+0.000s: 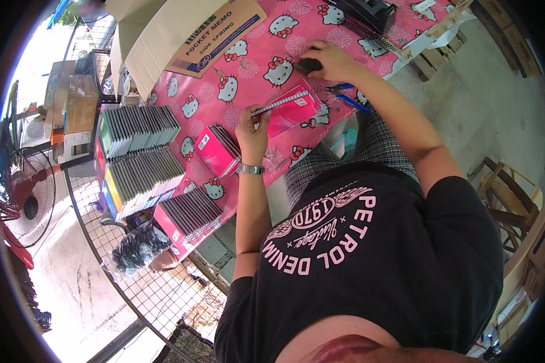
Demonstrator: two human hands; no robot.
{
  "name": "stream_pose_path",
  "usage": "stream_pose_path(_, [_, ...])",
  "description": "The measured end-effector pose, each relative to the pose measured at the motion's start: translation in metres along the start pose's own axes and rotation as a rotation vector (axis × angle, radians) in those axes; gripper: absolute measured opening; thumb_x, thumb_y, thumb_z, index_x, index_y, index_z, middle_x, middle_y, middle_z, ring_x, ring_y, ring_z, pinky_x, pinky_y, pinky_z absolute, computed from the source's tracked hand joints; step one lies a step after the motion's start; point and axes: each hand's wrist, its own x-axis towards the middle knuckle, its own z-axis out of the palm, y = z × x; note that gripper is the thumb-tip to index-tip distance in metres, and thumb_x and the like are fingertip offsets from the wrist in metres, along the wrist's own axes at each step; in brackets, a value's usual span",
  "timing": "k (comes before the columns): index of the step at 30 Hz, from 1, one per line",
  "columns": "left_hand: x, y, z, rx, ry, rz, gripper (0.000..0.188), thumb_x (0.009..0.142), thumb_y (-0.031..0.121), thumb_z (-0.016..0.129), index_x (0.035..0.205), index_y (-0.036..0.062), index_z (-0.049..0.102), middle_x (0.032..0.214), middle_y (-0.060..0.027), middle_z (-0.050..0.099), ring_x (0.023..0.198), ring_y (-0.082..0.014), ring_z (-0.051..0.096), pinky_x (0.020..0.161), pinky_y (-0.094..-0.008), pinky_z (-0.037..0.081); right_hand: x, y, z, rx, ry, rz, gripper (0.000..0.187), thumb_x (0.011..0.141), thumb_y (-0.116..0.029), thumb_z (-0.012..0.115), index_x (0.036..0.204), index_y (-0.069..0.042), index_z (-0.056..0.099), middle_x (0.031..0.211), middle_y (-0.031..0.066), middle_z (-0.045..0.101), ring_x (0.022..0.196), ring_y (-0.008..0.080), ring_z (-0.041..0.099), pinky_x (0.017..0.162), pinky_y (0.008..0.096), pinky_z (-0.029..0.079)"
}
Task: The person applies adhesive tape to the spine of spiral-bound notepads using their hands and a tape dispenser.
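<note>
A pink spiral notebook (292,115) lies on the pink patterned tablecloth in front of me. My left hand (252,134) pinches the left end of its wire binding. Farther off to the right, my right hand (330,62) has its fingers curled over a small black object (308,65), whose kind I cannot make out. Blue-handled pliers (350,100) rest near the table's edge, just below my right wrist. Left of my left hand stands a short row of pink notebooks (217,151), their dark bindings up.
Notebook stacks (140,130) and a pink-sided pile (191,212) line the table's left side. An opened cardboard box (215,36) stands at the far left. A black device (369,15) sits at the far edge beside loose wire coils (360,27). A fan (30,206) stands at left.
</note>
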Motion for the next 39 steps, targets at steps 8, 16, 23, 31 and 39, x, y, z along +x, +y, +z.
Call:
stream_pose_path(8, [-0.020, -0.008, 0.005, -0.082, 0.188, -0.130, 0.020, 0.093, 0.008, 0.063, 0.109, -0.0012, 0.058, 0.089, -0.0066, 0.064, 0.071, -0.0103, 0.064, 0.060, -0.0241, 0.050, -0.129, -0.016, 0.005, -0.374, 0.114, 0.005, 0.067, 0.080, -0.034, 0.069, 0.137, -0.009, 0.045, 0.135, 0.0173, 0.047, 0.123, 0.0367, 0.047, 0.103, 0.0468, 0.039])
stream_pose_path(16, [-0.018, -0.004, 0.015, -0.072, 0.276, 0.025, 0.016, 0.093, 0.010, 0.062, 0.105, -0.0012, 0.061, 0.081, -0.0070, 0.064, 0.067, -0.0107, 0.064, 0.060, -0.0235, 0.050, -0.102, -0.098, 0.000, 0.047, 0.117, -0.102, 0.060, 0.078, -0.030, 0.068, 0.132, -0.008, 0.052, 0.127, 0.0142, 0.055, 0.117, 0.0341, 0.050, 0.101, 0.0467, 0.038])
stream_pose_path(23, [-0.019, -0.018, 0.006, 0.028, 0.203, 0.019, 0.019, 0.091, -0.003, 0.057, 0.110, -0.0031, 0.060, 0.085, -0.0048, 0.064, 0.075, -0.0074, 0.060, 0.063, -0.0223, 0.049, -0.060, -0.141, 0.024, -0.042, 0.081, -0.211, 0.057, 0.078, -0.030, 0.067, 0.129, -0.009, 0.055, 0.126, 0.0111, 0.055, 0.116, 0.0293, 0.050, 0.099, 0.0461, 0.036])
stream_pose_path(31, [-0.025, -0.015, 0.014, -0.103, 0.331, 0.021, 0.021, 0.087, -0.004, 0.062, 0.108, -0.0041, 0.066, 0.085, -0.0048, 0.066, 0.068, -0.0067, 0.057, 0.062, -0.0219, 0.048, -0.055, -0.144, 0.024, 1.235, -0.477, 0.525, 0.046, 0.089, -0.026, 0.064, 0.126, -0.001, 0.054, 0.106, 0.0115, 0.063, 0.097, 0.0224, 0.062, 0.089, 0.0419, 0.049])
stream_pose_path(39, [-0.015, 0.047, -0.083, 0.346, 0.429, 0.210, 0.014, 0.084, 0.002, 0.057, 0.096, 0.0023, 0.065, 0.085, -0.0073, 0.064, 0.080, -0.0188, 0.059, 0.073, -0.0332, 0.046, -0.080, -0.072, -0.022, -0.038, -0.051, 0.165, 0.053, 0.075, -0.025, 0.072, 0.124, -0.012, 0.056, 0.112, 0.0181, 0.059, 0.106, 0.0368, 0.057, 0.091, 0.0463, 0.046])
